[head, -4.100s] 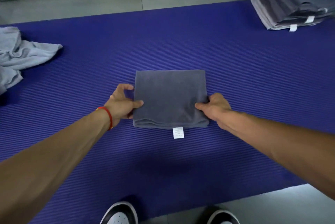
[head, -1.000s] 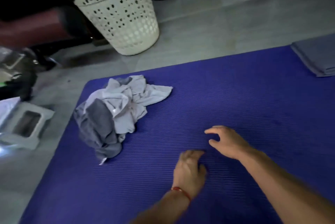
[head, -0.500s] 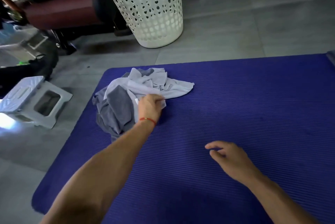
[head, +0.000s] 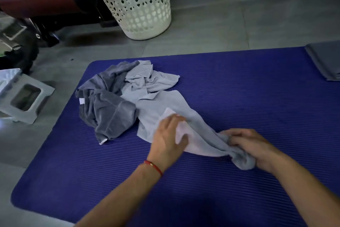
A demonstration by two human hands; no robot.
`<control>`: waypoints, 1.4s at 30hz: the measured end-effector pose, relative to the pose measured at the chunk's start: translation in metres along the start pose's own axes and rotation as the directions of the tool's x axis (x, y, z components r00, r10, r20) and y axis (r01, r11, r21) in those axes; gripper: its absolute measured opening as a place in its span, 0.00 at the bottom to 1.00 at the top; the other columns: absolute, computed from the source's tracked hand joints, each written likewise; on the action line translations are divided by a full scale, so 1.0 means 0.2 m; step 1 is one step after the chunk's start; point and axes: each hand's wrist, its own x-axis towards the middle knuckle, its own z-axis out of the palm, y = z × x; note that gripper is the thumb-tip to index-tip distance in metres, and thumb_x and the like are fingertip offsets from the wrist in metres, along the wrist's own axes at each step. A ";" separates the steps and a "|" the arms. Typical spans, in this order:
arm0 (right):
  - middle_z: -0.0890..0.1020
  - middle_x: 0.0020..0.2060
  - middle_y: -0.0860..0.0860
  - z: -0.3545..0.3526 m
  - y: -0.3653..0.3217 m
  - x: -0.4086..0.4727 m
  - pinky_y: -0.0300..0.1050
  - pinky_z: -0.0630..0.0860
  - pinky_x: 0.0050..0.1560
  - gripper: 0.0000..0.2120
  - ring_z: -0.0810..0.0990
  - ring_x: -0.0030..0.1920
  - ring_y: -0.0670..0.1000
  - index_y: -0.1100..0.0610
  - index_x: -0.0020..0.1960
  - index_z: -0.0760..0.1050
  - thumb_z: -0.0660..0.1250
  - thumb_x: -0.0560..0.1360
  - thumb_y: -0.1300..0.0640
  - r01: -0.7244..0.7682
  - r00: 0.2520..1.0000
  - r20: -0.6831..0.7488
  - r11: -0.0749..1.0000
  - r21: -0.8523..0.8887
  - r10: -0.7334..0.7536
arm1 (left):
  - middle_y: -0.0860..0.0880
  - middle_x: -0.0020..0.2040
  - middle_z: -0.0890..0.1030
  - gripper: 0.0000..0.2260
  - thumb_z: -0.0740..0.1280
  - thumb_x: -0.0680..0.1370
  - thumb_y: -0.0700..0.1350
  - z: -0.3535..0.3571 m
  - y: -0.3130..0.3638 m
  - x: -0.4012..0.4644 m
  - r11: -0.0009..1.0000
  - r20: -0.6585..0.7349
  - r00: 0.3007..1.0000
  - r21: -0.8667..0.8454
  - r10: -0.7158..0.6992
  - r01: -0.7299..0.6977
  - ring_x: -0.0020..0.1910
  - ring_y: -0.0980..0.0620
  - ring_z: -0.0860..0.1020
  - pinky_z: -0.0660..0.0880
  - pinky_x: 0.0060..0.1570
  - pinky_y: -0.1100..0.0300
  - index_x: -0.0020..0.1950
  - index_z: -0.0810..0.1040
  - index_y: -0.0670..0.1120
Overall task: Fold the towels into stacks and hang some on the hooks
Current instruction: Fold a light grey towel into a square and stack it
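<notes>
Head view: a light grey towel [head: 165, 109] is bunched in the closed right hand [head: 252, 146], apparently to drag it clear of the pile. The left hand [head: 167, 136] is laid on it, fingers [head: 174, 120] loosely spread, gripping nothing.

A home floor: tiled ground, laundry basket [head: 136, 4], exercise mat [head: 220, 199], plastic step stool [head: 24, 98].

Folded grey towel stack [head: 325, 63] at the mat's far right: cut by the frame edge, count unreadable. Laundry basket [head: 134, 2] rim cropped at top. White step stool [head: 25, 98] clipped at left. Right hand [head: 252, 146] fingertips buried in the bunched light towel [head: 184, 114]. Left hand [head: 169, 138] motion-blurred. Dark towel [head: 108, 114] tag illegible.
</notes>
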 end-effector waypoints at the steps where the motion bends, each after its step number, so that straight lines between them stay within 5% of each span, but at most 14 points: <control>1: 0.88 0.43 0.50 -0.06 0.02 -0.02 0.41 0.78 0.40 0.13 0.86 0.44 0.50 0.52 0.48 0.87 0.66 0.79 0.65 0.018 0.997 -0.077 0.997 -0.074 -0.024 | 0.47 0.77 0.66 0.29 0.71 0.74 0.50 0.00 -0.08 0.04 0.987 0.062 0.996 0.149 -0.062 0.053 0.75 0.44 0.64 0.67 0.71 0.41 0.74 0.68 0.54; 5: 0.85 0.36 0.54 -0.29 0.11 -0.12 0.51 0.73 0.39 0.17 0.82 0.41 0.60 0.53 0.32 0.84 0.63 0.74 0.65 -0.037 0.906 -0.417 0.967 -0.251 -0.074 | 0.51 0.83 0.44 0.39 0.72 0.74 0.57 0.12 -0.24 0.11 0.902 0.354 0.907 0.426 -0.228 0.060 0.81 0.39 0.41 0.53 0.71 0.27 0.78 0.53 0.68; 10: 0.83 0.52 0.49 -0.49 0.25 -0.21 0.50 0.76 0.44 0.04 0.78 0.45 0.51 0.49 0.49 0.79 0.66 0.75 0.52 -0.300 0.862 -0.505 0.763 -0.572 -0.039 | 0.52 0.69 0.75 0.16 0.70 0.78 0.47 0.39 -0.05 0.08 0.967 0.283 0.951 0.250 -0.122 0.050 0.73 0.36 0.61 0.70 0.62 0.37 0.66 0.78 0.56; 12: 0.79 0.63 0.47 -0.47 0.29 -0.20 0.57 0.75 0.58 0.15 0.78 0.58 0.54 0.41 0.59 0.77 0.63 0.75 0.40 -0.273 0.853 -0.509 0.734 -0.622 -0.113 | 0.51 0.62 0.81 0.14 0.69 0.77 0.47 0.46 0.10 0.05 0.986 0.218 0.976 0.168 -0.022 -0.015 0.71 0.37 0.67 0.70 0.59 0.39 0.63 0.80 0.52; 15: 0.68 0.76 0.43 -0.38 0.26 -0.16 0.59 0.61 0.74 0.25 0.67 0.75 0.50 0.39 0.73 0.70 0.65 0.78 0.39 0.063 0.870 -0.273 0.641 -0.765 -0.411 | 0.48 0.55 0.83 0.13 0.68 0.78 0.48 0.49 0.37 -0.02 0.950 0.161 0.937 -0.091 0.309 -0.297 0.59 0.42 0.77 0.74 0.58 0.44 0.61 0.82 0.47; 18: 0.70 0.74 0.38 -0.32 0.21 -0.13 0.44 0.64 0.74 0.23 0.65 0.75 0.39 0.36 0.73 0.70 0.68 0.79 0.45 0.371 0.898 0.008 0.748 -0.550 -0.440 | 0.47 0.60 0.81 0.15 0.71 0.79 0.45 0.46 0.50 -0.12 0.852 0.203 0.867 -0.384 0.455 -0.357 0.60 0.48 0.78 0.73 0.63 0.55 0.64 0.79 0.43; 23: 0.80 0.59 0.36 -0.33 0.16 -0.17 0.44 0.74 0.64 0.20 0.76 0.62 0.40 0.35 0.65 0.78 0.72 0.75 0.51 0.186 0.982 0.172 0.540 -0.821 -0.076 | 0.53 0.64 0.77 0.15 0.63 0.77 0.51 0.42 0.21 -0.22 0.996 0.023 1.000 -0.091 0.021 -0.018 0.63 0.53 0.74 0.75 0.60 0.53 0.63 0.76 0.50; 26: 0.84 0.45 0.39 -0.29 0.05 -0.21 0.48 0.80 0.53 0.06 0.81 0.47 0.43 0.39 0.49 0.83 0.69 0.75 0.41 0.112 0.981 0.176 0.502 -0.857 0.081 | 0.45 0.74 0.70 0.24 0.61 0.81 0.53 0.42 -0.01 -0.15 0.948 0.083 0.945 0.062 -0.315 0.311 0.72 0.44 0.67 0.67 0.71 0.48 0.75 0.67 0.45; 28: 0.83 0.38 0.46 -0.24 0.00 -0.19 0.51 0.77 0.54 0.14 0.81 0.46 0.49 0.47 0.44 0.81 0.65 0.78 0.39 0.082 0.996 0.069 0.342 -0.936 -0.051 | 0.47 0.71 0.74 0.24 0.61 0.81 0.55 0.41 -0.08 -0.10 0.917 0.178 0.899 0.075 -0.400 0.393 0.70 0.43 0.70 0.69 0.69 0.43 0.76 0.68 0.47; 30: 0.81 0.44 0.45 -0.18 0.00 -0.09 0.53 0.71 0.61 0.10 0.77 0.55 0.51 0.47 0.49 0.78 0.65 0.80 0.41 0.088 0.935 -0.006 0.249 -0.964 -0.353 | 0.52 0.53 0.81 0.15 0.62 0.77 0.58 0.40 -0.11 -0.06 0.909 0.225 0.881 0.106 -0.416 0.402 0.57 0.44 0.76 0.75 0.57 0.39 0.60 0.77 0.54; 32: 0.77 0.62 0.46 -0.10 0.01 0.01 0.54 0.70 0.65 0.17 0.72 0.66 0.53 0.44 0.67 0.73 0.69 0.79 0.47 0.137 0.910 -0.032 0.371 -0.918 -0.414 | 0.55 0.41 0.79 0.06 0.65 0.75 0.56 0.39 -0.09 -0.04 0.907 0.257 0.873 0.037 -0.414 0.419 0.45 0.49 0.77 0.77 0.51 0.42 0.43 0.76 0.56; 34: 0.70 0.74 0.46 -0.03 0.03 0.12 0.56 0.71 0.68 0.29 0.69 0.71 0.54 0.43 0.76 0.66 0.71 0.78 0.54 0.188 0.933 0.004 0.478 -0.858 -0.359 | 0.51 0.41 0.79 0.05 0.68 0.76 0.52 0.37 -0.05 -0.05 0.903 0.277 0.883 -0.099 -0.378 0.417 0.41 0.51 0.78 0.77 0.45 0.49 0.42 0.76 0.54; 38: 0.84 0.53 0.50 0.03 0.02 0.25 0.52 0.75 0.53 0.08 0.80 0.56 0.56 0.48 0.58 0.79 0.65 0.81 0.56 0.179 0.905 -0.008 0.399 -0.899 -0.424 | 0.50 0.40 0.80 0.04 0.69 0.80 0.47 0.27 0.02 -0.07 0.877 0.258 0.920 -0.309 -0.295 0.367 0.34 0.60 0.76 0.72 0.32 0.64 0.48 0.76 0.50; 42: 0.83 0.43 0.50 -0.19 -0.25 0.17 0.47 0.74 0.43 0.08 0.80 0.44 0.53 0.52 0.53 0.80 0.63 0.81 0.51 0.229 0.825 -0.200 0.637 -0.736 -0.528 | 0.50 0.40 0.79 0.05 0.69 0.81 0.49 0.12 0.09 0.00 0.828 0.183 0.938 -0.441 -0.295 0.346 0.33 0.61 0.74 0.72 0.32 0.65 0.50 0.75 0.48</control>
